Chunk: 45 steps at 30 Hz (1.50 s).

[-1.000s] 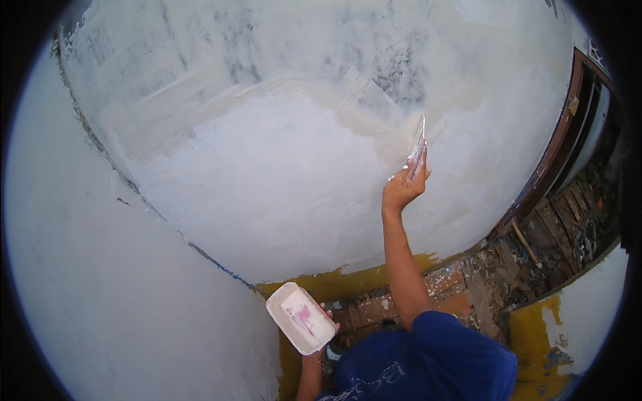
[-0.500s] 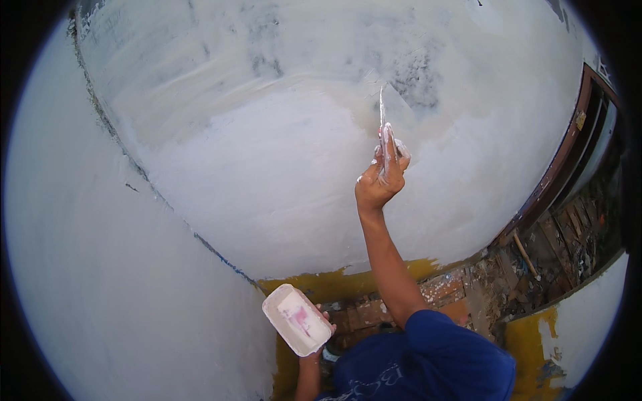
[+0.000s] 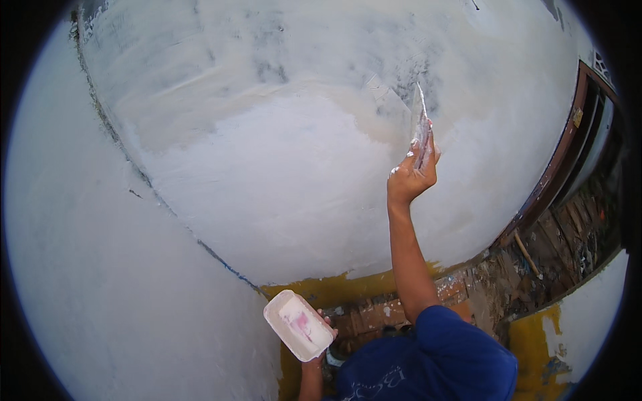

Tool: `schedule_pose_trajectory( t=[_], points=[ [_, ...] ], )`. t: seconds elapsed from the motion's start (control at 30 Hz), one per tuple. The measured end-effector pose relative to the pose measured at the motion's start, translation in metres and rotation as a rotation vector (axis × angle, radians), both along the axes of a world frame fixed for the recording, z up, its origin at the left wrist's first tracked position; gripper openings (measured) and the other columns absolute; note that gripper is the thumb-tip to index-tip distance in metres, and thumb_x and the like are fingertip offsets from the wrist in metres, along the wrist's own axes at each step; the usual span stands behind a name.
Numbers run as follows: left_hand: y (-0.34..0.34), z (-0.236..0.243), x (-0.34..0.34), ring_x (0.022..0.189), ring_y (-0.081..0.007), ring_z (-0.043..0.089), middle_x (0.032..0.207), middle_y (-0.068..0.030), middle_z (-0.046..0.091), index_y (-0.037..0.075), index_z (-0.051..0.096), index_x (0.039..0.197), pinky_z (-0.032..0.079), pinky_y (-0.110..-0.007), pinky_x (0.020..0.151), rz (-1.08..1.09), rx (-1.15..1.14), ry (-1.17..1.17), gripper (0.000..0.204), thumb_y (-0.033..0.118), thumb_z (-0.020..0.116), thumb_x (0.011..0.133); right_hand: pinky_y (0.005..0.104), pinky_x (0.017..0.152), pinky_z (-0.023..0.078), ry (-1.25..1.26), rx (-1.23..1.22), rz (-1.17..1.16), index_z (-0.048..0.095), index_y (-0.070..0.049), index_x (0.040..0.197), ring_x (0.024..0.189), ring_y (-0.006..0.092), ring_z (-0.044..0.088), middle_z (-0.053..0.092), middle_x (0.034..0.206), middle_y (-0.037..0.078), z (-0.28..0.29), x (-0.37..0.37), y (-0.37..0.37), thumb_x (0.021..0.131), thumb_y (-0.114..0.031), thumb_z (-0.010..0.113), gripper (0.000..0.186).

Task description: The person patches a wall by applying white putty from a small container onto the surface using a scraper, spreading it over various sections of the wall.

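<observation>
My right hand (image 3: 412, 179), spotted with white filler, is closed round a putty knife (image 3: 421, 107). The knife is seen nearly edge-on, its blade against the white and grey wall (image 3: 287, 174), beside a dark rough patch (image 3: 413, 72). Low in the picture, my left hand (image 3: 328, 324) grips a shallow whitish tub (image 3: 275, 314) from beneath and its right side; most of that hand is hidden. White filler with a pink streak (image 3: 301, 325) lies in the tub.
A cracked corner seam (image 3: 144, 177) runs down to a yellow band (image 3: 321, 287) at the wall's foot. At right are a brown door frame (image 3: 535, 200), a stick (image 3: 528, 255) and rubble (image 3: 562, 234) on the ground. Another white and yellow wall (image 3: 588, 327) stands lower right.
My right hand has moved to the right along the wall with the putty knife, over part of the dark patch. A thin ridge line shows on the wall to its left. The tub has barely shifted.
</observation>
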<state>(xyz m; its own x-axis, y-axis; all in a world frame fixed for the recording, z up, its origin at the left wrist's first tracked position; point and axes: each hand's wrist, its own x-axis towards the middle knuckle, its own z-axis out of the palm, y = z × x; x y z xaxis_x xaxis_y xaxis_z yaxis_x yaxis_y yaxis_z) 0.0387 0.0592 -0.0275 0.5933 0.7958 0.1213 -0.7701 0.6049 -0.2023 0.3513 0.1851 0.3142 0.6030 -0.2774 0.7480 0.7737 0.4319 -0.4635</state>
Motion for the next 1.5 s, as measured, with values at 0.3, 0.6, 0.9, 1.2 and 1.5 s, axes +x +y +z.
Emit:
schedule_pose_trajectory(
  t=[0.3, 0.6, 0.9, 1.2, 1.5],
  points=[
    [0.005, -0.011, -0.002, 0.135, -0.0402, 0.039, 0.153, -0.0125, 0.037, 0.027, 0.033, 0.151, 0.028, -0.074, 0.103, -0.049, -0.014, 0.05, 0.067, 0.063, 0.038, 0.096, 0.0332, 0.087, 0.049, 0.403, 0.035, 0.076, 0.054, 0.007, 0.132, 0.102, 0.0249, 0.061, 0.06, 0.118, 0.016, -0.037, 0.033, 0.004, 0.094, 0.005, 0.048, 0.039],
    [0.012, 0.007, 0.005, 0.133, -0.04, 0.041, 0.152, -0.0119, 0.037, 0.027, 0.034, 0.15, 0.028, -0.075, 0.102, -0.062, -0.041, 0.02, 0.068, 0.065, 0.037, 0.095, 0.0325, 0.087, 0.05, -0.073, -0.099, 0.08, 0.06, -0.005, 0.133, 0.11, 0.0271, 0.053, 0.067, 0.121, 0.012, -0.001, -0.052, 0.039, 0.075, 0.02, 0.051, 0.064],
    [0.008, -0.01, 0.002, 0.133, -0.0412, 0.042, 0.151, -0.0138, 0.04, 0.025, 0.037, 0.149, 0.03, -0.076, 0.102, -0.018, -0.039, 0.034, 0.066, 0.061, 0.044, 0.095, 0.0382, 0.09, 0.046, -0.323, -0.165, -0.045, 0.066, -0.008, 0.127, 0.102, 0.0305, 0.057, 0.071, 0.114, 0.01, 0.029, 0.002, 0.015, 0.07, 0.022, 0.051, 0.065],
    [0.016, 0.014, 0.015, 0.133, -0.0397, 0.042, 0.152, -0.0132, 0.037, 0.025, 0.035, 0.15, 0.03, -0.075, 0.102, -0.072, -0.023, 0.005, 0.066, 0.061, 0.041, 0.096, 0.041, 0.095, 0.045, -0.628, -0.341, 0.295, 0.067, -0.01, 0.125, 0.096, 0.0318, 0.064, 0.069, 0.119, 0.012, -0.029, -0.044, 0.007, 0.064, 0.017, 0.054, 0.068],
    [0.013, 0.001, 0.018, 0.131, -0.04, 0.043, 0.151, -0.0129, 0.039, 0.024, 0.036, 0.149, 0.031, -0.074, 0.1, -0.048, -0.042, 0.06, 0.068, 0.063, 0.041, 0.095, 0.0381, 0.093, 0.043, -0.775, -0.558, 0.073, 0.066, -0.01, 0.125, 0.095, 0.0302, 0.063, 0.066, 0.123, 0.013, -0.081, -0.047, 0.028, 0.067, 0.015, 0.056, 0.064]
  ],
)
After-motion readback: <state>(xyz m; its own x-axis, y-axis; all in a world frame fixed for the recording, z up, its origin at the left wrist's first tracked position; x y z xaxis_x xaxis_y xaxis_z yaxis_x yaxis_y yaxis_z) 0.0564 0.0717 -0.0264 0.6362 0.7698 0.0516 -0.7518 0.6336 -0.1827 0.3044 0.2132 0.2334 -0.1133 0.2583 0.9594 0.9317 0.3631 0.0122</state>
